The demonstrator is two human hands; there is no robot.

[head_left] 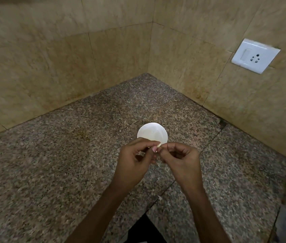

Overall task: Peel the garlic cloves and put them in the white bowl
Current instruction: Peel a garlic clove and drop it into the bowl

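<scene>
Both hands are up over the granite countertop (68,163), meeting just in front of the white bowl (152,133). The left hand (135,155) has its fingers curled, and the thumb and forefinger pinch a small pale garlic clove (158,145) at their tips. The right hand (180,158) is curled too. Its thumb and forefinger close on the clove's right end, so the two hands touch at the clove. Whether the right fingertips hold loose skin or the clove body itself is too small to tell.

The clove is in the air, held between the two hands. It sits just over the bowl's near rim in this view and is not inside the bowl. The bowl stands upright on the counter, beyond the hands and toward the corner where the two walls meet. Its near edge is partly covered by the fingers.

A few thin pale peel scraps (159,164) show just below the hands, and one more fleck (160,197) lies on the counter between the forearms. The walls are beige stone-look tile (51,58). A white socket plate (255,56) is set into the right-hand wall, well apart from the bowl. A seam (208,142) runs across the counter to the right of the hands. Both forearms are bare and come in from the bottom edge.
</scene>
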